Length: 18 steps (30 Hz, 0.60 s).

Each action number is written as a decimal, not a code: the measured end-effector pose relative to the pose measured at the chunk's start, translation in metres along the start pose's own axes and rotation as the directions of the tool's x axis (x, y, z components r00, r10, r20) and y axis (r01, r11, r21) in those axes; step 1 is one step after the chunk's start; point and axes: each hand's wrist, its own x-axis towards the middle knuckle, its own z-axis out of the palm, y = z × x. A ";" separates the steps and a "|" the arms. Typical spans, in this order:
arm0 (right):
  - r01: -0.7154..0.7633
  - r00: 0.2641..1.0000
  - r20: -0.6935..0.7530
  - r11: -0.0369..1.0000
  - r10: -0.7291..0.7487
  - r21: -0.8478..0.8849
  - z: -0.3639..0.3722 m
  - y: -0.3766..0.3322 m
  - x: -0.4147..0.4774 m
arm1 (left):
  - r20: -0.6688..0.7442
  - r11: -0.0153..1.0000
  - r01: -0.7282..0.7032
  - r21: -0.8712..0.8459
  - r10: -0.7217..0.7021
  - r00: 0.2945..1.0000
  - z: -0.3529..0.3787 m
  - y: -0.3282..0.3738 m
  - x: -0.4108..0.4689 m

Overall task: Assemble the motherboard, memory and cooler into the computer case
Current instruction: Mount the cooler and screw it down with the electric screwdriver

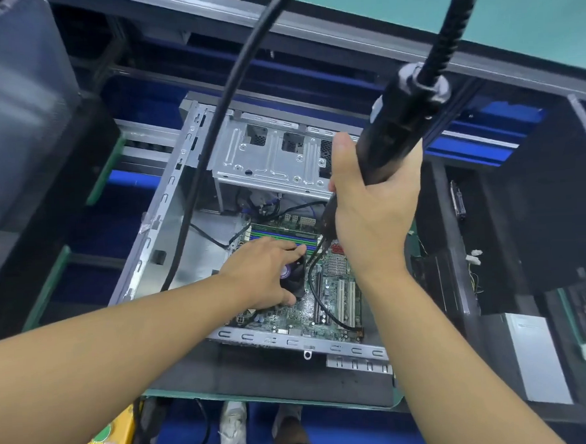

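Note:
An open silver computer case (170, 207) lies on the bench with a green motherboard (334, 287) inside it. Green and blue memory sticks (279, 236) sit in slots at the board's far side. My left hand (267, 276) rests over the black cooler (295, 275), fingers spread across its top, hiding most of it. My right hand (375, 211) grips a black electric screwdriver (395, 130), held tilted, its tip down beside the cooler near the memory. The bit's end is hidden.
A silver drive cage (268, 155) fills the case's far end. The screwdriver's thick black cable (214, 131) arcs over the case's left side. A second dark case (519, 212) stands at right. A yellow box (109, 438) lies below the bench edge.

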 end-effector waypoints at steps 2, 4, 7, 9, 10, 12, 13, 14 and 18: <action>-0.029 0.994 0.106 0.995 0.019 0.090 -0.005 0.004 0.001 | -0.006 1.000 -0.003 -0.003 0.003 1.000 0.001 -0.001 0.000; -0.061 0.987 0.158 0.991 0.042 0.117 -0.010 0.007 0.003 | -0.009 1.000 -0.001 -0.007 0.001 1.000 0.000 -0.001 0.000; -0.078 0.987 0.147 0.987 0.057 0.143 -0.016 0.009 0.007 | -0.002 1.000 0.000 -0.004 0.000 1.000 -0.001 0.000 0.000; -0.085 0.991 0.119 0.981 0.064 0.173 -0.020 0.013 0.007 | 0.008 1.000 0.002 0.007 -0.002 1.000 -0.001 0.000 0.000; -0.083 0.991 0.122 0.979 0.061 0.187 -0.020 0.014 0.006 | 0.012 1.000 0.003 0.013 -0.003 1.000 -0.001 0.001 0.000; -0.076 0.986 0.161 0.973 0.040 0.218 -0.018 0.016 0.002 | 0.011 1.000 -0.002 0.019 0.002 1.000 -0.001 0.001 0.000; -0.072 0.983 0.182 0.970 0.029 0.231 -0.015 0.015 0.000 | 0.006 1.000 -0.004 0.022 0.004 1.000 -0.001 0.001 0.000; -0.071 0.980 0.199 0.970 0.024 0.234 -0.012 0.014 -0.001 | 0.003 1.000 -0.002 0.024 0.002 1.000 -0.001 0.001 0.000; -0.083 0.978 0.207 0.974 0.039 0.210 -0.009 0.016 -0.001 | 0.007 0.999 0.006 0.036 -0.006 1.000 -0.001 0.003 0.000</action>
